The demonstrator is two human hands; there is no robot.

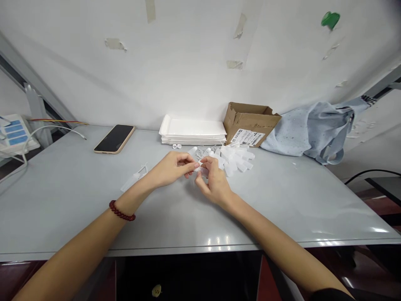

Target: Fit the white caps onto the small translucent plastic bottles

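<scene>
My left hand [175, 168] is closed, thumb and index finger pinching a small white plastic piece [198, 167] over the middle of the table. Facing it, my right hand [215, 180] has its fingers curled around the other side of that piece, and what lies inside its grasp is mostly hidden. Just behind the hands spreads a pile of translucent white plastic bottles [239, 159] with thin white nozzle parts among them. One similar bottle [130, 181] with a bent thin tube lies left of my left wrist. Two small white caps [177, 146] sit behind the hands.
A stack of white padded envelopes [194, 128] and an open cardboard box [250, 123] stand against the wall. Light blue cloth [308, 129] lies at the back right. A phone [115, 139], a white cable [58, 127] and a power strip [15, 133] are at left.
</scene>
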